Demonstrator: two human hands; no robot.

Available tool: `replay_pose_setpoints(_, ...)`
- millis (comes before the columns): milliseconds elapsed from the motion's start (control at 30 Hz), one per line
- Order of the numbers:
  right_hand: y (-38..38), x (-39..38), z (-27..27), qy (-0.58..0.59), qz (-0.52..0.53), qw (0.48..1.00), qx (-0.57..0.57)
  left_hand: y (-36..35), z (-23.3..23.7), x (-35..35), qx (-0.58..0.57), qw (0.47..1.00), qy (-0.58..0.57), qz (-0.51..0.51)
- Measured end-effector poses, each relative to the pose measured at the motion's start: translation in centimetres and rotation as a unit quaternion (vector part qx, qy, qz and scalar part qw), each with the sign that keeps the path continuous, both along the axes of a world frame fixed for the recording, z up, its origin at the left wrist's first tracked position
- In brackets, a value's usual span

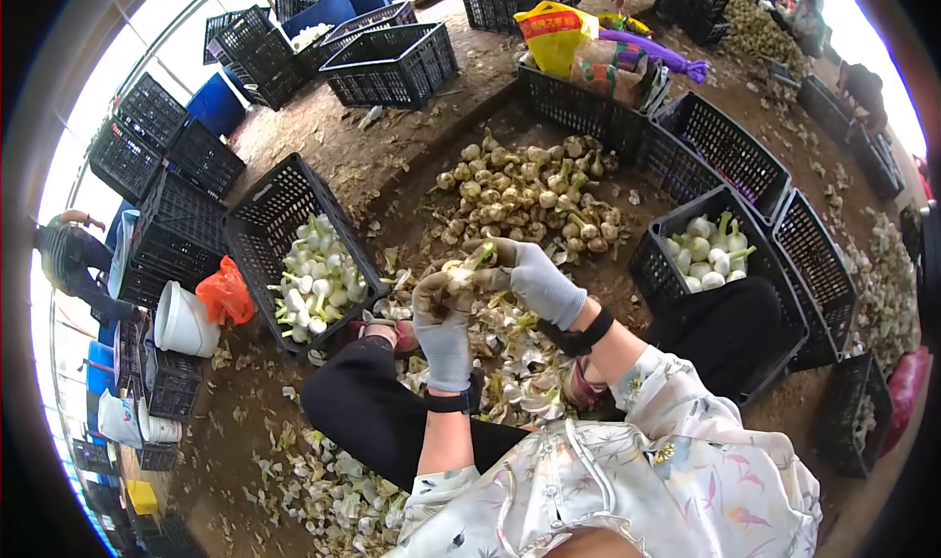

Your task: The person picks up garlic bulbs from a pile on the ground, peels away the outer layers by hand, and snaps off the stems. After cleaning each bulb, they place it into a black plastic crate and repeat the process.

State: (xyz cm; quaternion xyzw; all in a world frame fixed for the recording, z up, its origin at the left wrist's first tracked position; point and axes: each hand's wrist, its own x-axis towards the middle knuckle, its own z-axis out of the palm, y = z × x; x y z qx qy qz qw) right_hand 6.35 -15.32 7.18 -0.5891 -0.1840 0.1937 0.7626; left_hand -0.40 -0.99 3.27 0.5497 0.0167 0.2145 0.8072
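Head cam: L hand (442, 325) & R hand (536, 276) hold garlic bulb (459, 277); yellow bag (551, 44) txt unreadable.

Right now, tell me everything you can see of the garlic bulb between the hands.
The garlic bulb is roundish and cream-white, with a yellow-green stem slanting up toward the right of the picture. The gloved left hand grips its left side; the gloved right hand has its fingertips at the stem side. It is held above the scattered peelings, before the garlic heap. Its underside is hidden.
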Motion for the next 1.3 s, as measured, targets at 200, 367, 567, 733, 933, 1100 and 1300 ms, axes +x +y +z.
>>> replay_pose_setpoints(200,1.5,-1.5,-1.0,0.236,-0.070,0.960,0.137,-0.3,-0.2,-0.3,0.114,0.993,0.004,0.025)
replay_pose_setpoints(367,0.4,0.5,-3.0,-0.093,-0.101,0.988,-0.065,0.1,1.4,-0.6,-0.143,0.987,0.049,-0.051)
replay_pose_setpoints(567,0.4,-0.4,-2.6,-0.155,-0.111,0.976,-0.101,-0.3,0.6,-0.1,-0.027,0.997,0.055,-0.043)
replay_pose_setpoints(733,-0.2,-0.1,-2.1,0.024,-0.066,0.997,-0.024,0.3,0.2,-0.3,-0.122,0.983,0.100,-0.097)
replay_pose_setpoints(933,0.5,-0.3,-3.6,0.094,-0.140,0.985,0.039,-0.3,0.8,-0.2,-0.033,0.993,0.087,-0.067)
replay_pose_setpoints(1100,0.6,2.4,-8.6,0.125,-0.173,0.977,0.026,-0.3,0.5,-0.8,-0.048,0.987,0.049,-0.144)
replay_pose_setpoints(1300,-1.7,2.2,-6.8,-0.238,-0.196,0.839,-0.448,1.1,1.0,-0.7,-0.060,0.989,0.012,-0.137)
